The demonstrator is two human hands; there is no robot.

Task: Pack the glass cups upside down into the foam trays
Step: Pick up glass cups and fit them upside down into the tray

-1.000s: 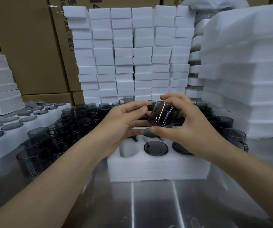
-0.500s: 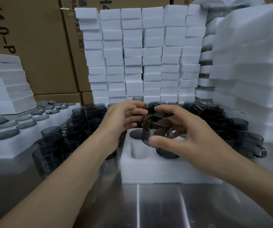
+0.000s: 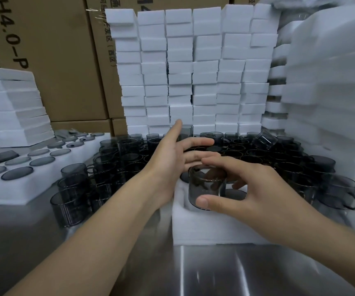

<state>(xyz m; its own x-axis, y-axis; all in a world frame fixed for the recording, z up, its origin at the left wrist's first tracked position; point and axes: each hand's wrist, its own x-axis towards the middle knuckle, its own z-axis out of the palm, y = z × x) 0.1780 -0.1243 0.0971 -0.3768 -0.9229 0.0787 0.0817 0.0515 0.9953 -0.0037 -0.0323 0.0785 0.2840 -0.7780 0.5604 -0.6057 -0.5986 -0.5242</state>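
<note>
The right hand (image 3: 257, 193) grips a smoky glass cup (image 3: 206, 189), thumb on its near wall and fingers (image 3: 225, 165) over its top. The cup's axis is upright, and it is in the near-left pocket of the foam tray (image 3: 204, 227), mid-tabletop (image 3: 215, 270). The left hand (image 3: 172, 159) hovers just beyond with straight fingers, holding nothing, and a second tray (image 3: 22, 193) at the tabletop's left edge holds cups base-up.

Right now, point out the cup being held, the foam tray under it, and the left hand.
cup (image 3: 206, 189), head view, side wall
foam tray (image 3: 204, 227), head view, front wall
left hand (image 3: 172, 159), head view, back of hand
</note>
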